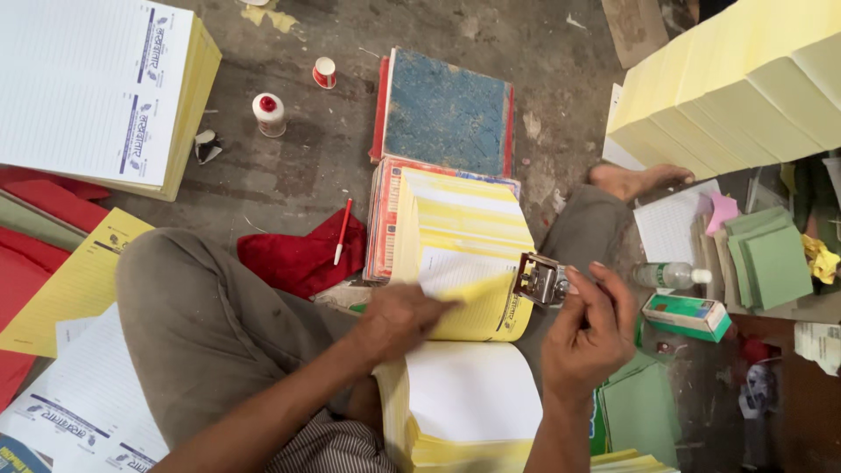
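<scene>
Pad of yellow and white forms [464,254] lies open between the knees, near centre. Left hand [399,320] pinches up one yellow sheet. Right hand [591,337] clasps metal numbering stamp [539,278] at right edge. Risk: lifted sheet slips, stamp lands crooked.

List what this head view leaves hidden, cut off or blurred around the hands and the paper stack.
- Sheet under the left hand: blurred by motion, its print unreadable.
- Metal stamper in the right hand: its grip is covered by the fingers, its face turned away.
- White pad near the lap: cut off by the bottom edge.
- Yellow paper stack: cut off by the top and right edges.
</scene>
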